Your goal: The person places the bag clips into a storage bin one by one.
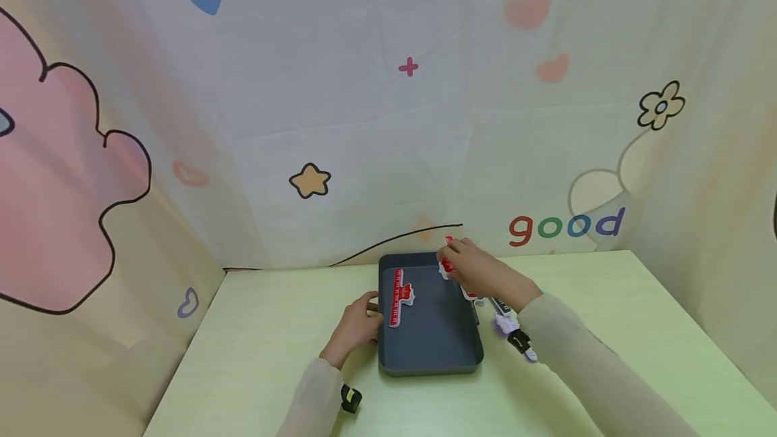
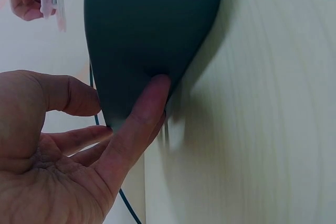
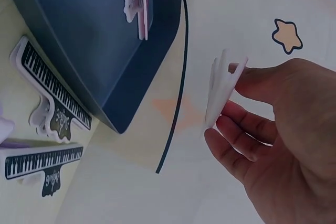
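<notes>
My right hand point(image 1: 479, 272) pinches a red-and-white clip point(image 1: 446, 266) above the far right corner of a dark grey tray point(image 1: 432, 329). In the right wrist view that clip point(image 3: 220, 90) appears nearly edge-on, pale, between thumb and fingertips. My left hand point(image 1: 355, 324) touches the tray's left side. Its thumb meets the edge and one straight finger point(image 2: 149, 98) lies against the outer wall in the left wrist view. Inside the tray, along its left side, lies another red-and-white clip point(image 1: 397, 299) with a ruler-like bar.
Right of the tray, several clips lie on the pale table point(image 1: 285, 315). Two carry black-and-white piano-key prints: one clip point(image 3: 55, 87) close beside the tray wall, another clip point(image 3: 44, 163) farther out. A printed cloth point(image 1: 388, 127) hangs behind the table.
</notes>
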`<act>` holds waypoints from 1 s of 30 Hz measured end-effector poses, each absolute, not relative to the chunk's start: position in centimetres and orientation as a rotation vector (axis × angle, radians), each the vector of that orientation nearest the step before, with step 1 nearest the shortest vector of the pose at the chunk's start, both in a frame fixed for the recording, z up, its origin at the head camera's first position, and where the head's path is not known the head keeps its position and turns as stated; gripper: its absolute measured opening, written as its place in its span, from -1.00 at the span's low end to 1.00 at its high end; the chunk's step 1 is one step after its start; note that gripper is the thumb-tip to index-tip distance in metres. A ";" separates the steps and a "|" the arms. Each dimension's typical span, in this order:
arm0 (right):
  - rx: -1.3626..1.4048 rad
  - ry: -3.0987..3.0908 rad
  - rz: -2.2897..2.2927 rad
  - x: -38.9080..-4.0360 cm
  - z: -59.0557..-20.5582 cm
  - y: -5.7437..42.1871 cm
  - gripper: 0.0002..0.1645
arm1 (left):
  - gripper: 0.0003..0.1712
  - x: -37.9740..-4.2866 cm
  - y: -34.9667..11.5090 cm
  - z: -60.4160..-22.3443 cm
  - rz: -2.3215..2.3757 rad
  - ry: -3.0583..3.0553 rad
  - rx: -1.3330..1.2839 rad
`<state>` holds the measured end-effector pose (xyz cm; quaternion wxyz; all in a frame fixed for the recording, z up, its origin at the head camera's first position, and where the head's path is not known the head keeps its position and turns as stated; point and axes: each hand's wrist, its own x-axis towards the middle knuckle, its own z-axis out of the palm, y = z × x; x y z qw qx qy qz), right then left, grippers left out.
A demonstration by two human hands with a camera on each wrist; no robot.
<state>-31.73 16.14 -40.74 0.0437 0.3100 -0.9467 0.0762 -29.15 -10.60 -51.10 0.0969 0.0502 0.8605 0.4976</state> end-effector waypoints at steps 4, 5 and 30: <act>0.940 -2.933 0.248 -32.1 -41.2 15.4 -0.60 | -0.34 -29.2 -10.6 -51.2 1.470 2.548 0.139; 0.933 -2.944 0.258 -32.2 -41.3 15.1 -0.60 | -0.35 -29.2 -10.6 -51.2 1.464 2.549 0.129; 0.841 -3.111 0.348 -35.8 -45.4 12.0 -0.65 | -0.35 -29.0 -10.7 -51.0 1.470 2.557 0.146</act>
